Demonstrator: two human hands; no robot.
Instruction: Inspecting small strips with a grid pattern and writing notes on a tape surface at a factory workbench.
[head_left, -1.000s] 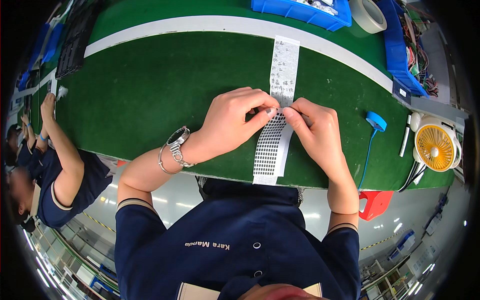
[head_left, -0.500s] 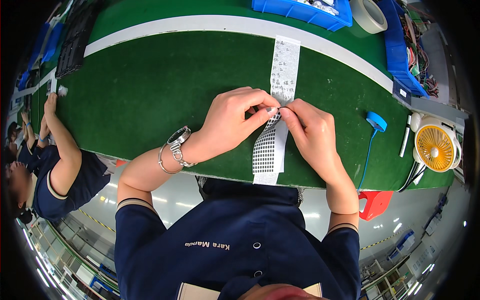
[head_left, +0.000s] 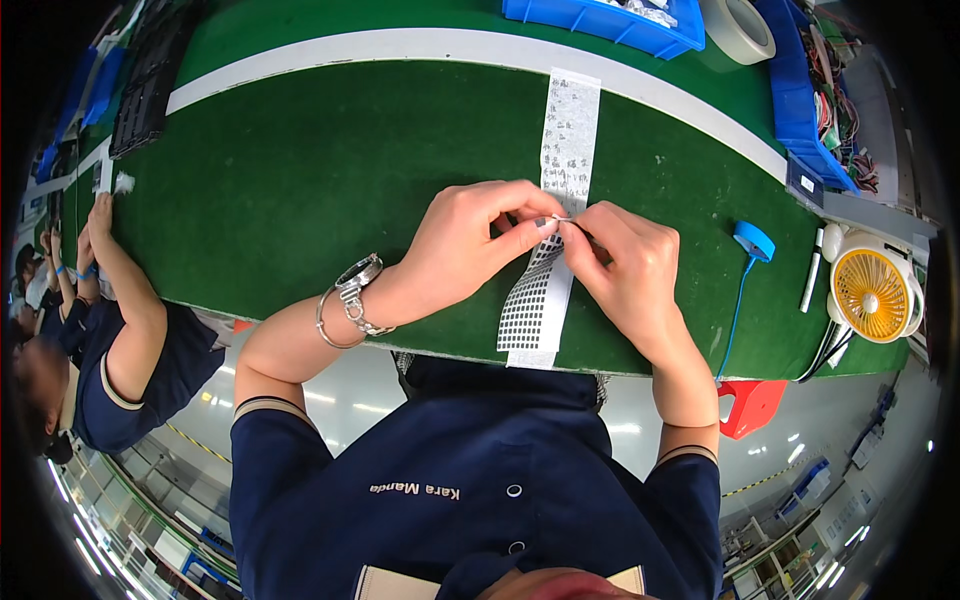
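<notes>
My left hand [head_left: 470, 240], with a watch and a bangle at the wrist, pinches the upper end of a white sheet of small black square stickers [head_left: 524, 318]. The sheet curves down toward the table's near edge. Right beside those fingertips, my right hand [head_left: 628, 265] is closed in a pinch. A tiny dark and pale bit shows between the two hands, too small to name. Under the sheet and hands lies a long white paper strip [head_left: 572, 110] with handwriting, flat on the green table [head_left: 300, 180].
Blue bins [head_left: 610, 25] of parts and wires stand at the back, near a roll of tape [head_left: 738, 30]. To the right are a blue disc on a cord [head_left: 753, 242], a white pen [head_left: 812, 272] and a yellow fan [head_left: 870, 283]. A co-worker [head_left: 130, 340] works at the left.
My right hand has shifted slightly right and down, away from the left fingertips. The sticker sheet's lower end has swung a little left.
</notes>
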